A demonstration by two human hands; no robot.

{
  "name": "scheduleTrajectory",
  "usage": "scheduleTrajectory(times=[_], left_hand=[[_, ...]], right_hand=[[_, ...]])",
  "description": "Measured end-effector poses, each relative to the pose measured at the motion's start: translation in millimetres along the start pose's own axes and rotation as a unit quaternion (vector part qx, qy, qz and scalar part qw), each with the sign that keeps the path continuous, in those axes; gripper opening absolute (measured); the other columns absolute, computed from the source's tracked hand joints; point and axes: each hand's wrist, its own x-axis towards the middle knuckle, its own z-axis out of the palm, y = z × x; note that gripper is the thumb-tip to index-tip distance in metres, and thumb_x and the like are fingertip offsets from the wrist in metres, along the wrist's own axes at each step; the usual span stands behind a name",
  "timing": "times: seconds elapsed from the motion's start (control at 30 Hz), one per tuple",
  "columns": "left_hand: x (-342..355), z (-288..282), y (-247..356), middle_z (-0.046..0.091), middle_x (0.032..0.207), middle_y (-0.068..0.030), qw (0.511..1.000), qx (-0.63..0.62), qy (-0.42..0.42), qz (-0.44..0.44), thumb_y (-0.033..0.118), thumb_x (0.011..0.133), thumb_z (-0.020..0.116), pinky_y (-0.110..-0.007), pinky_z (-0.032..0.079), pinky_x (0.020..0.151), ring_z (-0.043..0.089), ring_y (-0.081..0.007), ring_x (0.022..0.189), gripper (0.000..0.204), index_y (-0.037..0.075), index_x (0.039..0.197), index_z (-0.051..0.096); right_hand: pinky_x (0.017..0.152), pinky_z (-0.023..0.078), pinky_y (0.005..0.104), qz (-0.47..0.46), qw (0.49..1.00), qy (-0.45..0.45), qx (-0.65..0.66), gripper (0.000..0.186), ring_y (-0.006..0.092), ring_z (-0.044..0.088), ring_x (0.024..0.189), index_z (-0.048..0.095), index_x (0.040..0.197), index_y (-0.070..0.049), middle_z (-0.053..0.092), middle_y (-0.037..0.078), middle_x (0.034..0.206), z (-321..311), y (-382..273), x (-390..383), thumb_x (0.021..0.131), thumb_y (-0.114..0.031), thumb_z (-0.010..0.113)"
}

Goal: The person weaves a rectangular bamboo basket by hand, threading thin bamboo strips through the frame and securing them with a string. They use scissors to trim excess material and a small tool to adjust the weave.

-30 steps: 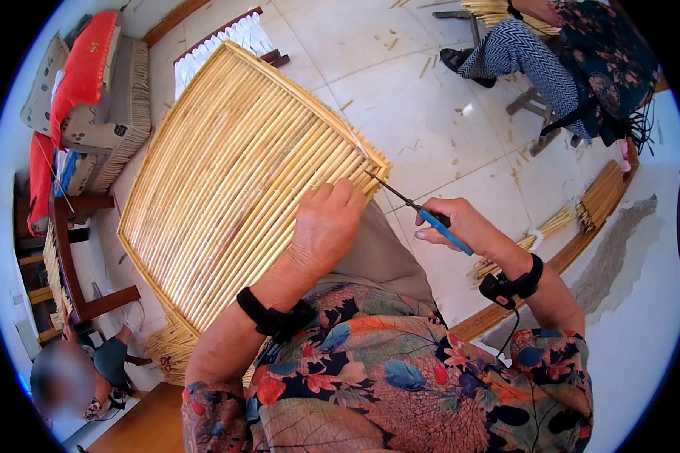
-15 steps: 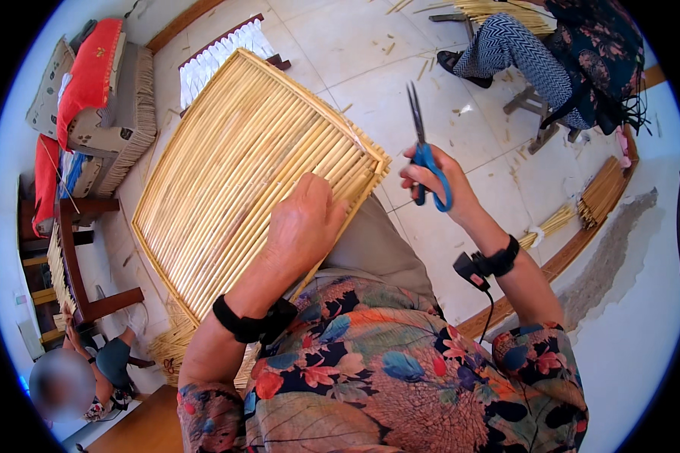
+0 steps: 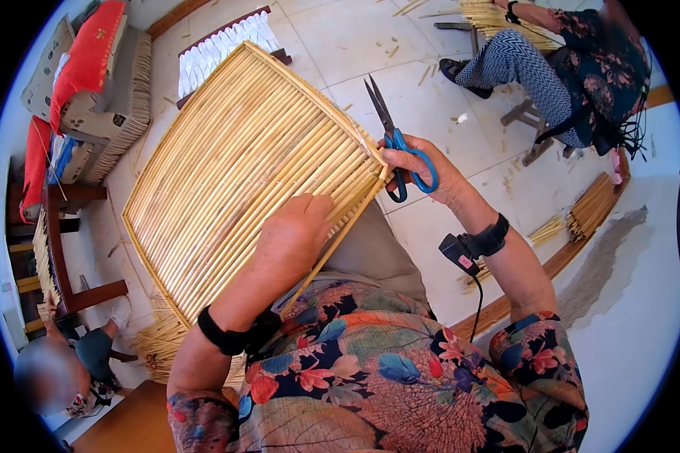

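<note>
A framed panel of pale yellow stalks (image 3: pixel 219 166) lies tilted across my lap, its stalks running side by side. My left hand (image 3: pixel 291 238) is closed on the panel near its right edge, with the fingertips hidden among the stalks. In my right hand (image 3: pixel 427 170) is a pair of blue-handled scissors (image 3: pixel 394 136), blades pointing up and slightly parted. That hand is right beside the panel's right corner, where the frame pieces meet; whether the fingers touch the corner I cannot tell.
A white, dark-edged stand (image 3: pixel 238 41) is beyond the panel. Stalk bundles (image 3: pixel 591 204) lie by the right wall, loose stalks (image 3: pixel 162 340) at the lower left. One person (image 3: pixel 582 83) sits at upper right, another (image 3: pixel 91 359) at lower left. Cut bits litter the tiled floor (image 3: pixel 431 234).
My right hand has brought the scissors left to the panel's corner, and the blades have parted slightly. My left hand has shifted down and left a little along the panel.
</note>
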Motion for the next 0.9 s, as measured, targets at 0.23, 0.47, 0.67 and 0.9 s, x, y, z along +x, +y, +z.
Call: scheduleTrajectory(times=[0.23,0.47,0.67,0.9], left_hand=[[-1.4,-33.6,29.0,0.06,0.092,-0.0143,0.996,0.005,-0.031,0.085,0.005,0.08,0.066,-0.042,0.05,0.073,0.061,-0.0338,0.085,0.024,0.003,0.103,0.061],[29.2,20.0,92.3,0.057,0.116,-0.0179,0.96,-0.057,-0.13,0.24,0.012,0.078,0.069,-0.043,0.046,0.091,0.057,-0.0324,0.104,0.047,-0.001,0.12,0.052],[18.7,16.2,63.8,0.051,0.125,-0.0206,0.986,0.079,0.01,0.148,0.02,0.076,0.073,-0.048,0.035,0.103,0.048,-0.0357,0.12,0.063,-0.004,0.128,0.047],[21.0,9.9,34.3,0.058,0.104,-0.0125,0.97,0.231,-0.075,0.014,0.019,0.075,0.073,-0.042,0.044,0.087,0.057,-0.0294,0.102,0.043,0.003,0.111,0.055]], right_hand=[[0.059,0.055,0.0256,0.064,0.997,-0.04,-0.003,0.051,0.0161,0.064,0.07,0.056,0.114,0.0,0.061,0.009,0.091,-13.8,0.2,1.9,0.086,-0.041,0.07],[0.062,0.056,0.0277,0.097,0.992,-0.068,-0.047,0.05,0.0203,0.069,0.081,0.052,0.119,0.001,0.064,0.013,0.097,-25.3,-13.7,-4.9,0.087,-0.033,0.07],[0.067,0.056,0.0277,0.077,0.99,-0.026,-0.114,0.049,0.0184,0.069,0.083,0.052,0.118,0.002,0.066,0.013,0.098,-38.7,-20.0,-17.5,0.085,-0.029,0.073],[0.068,0.056,0.0279,0.051,0.996,-0.013,-0.073,0.048,0.0178,0.069,0.085,0.052,0.118,0.003,0.066,0.014,0.097,-19.7,-14.8,-17.6,0.085,-0.025,0.073]])
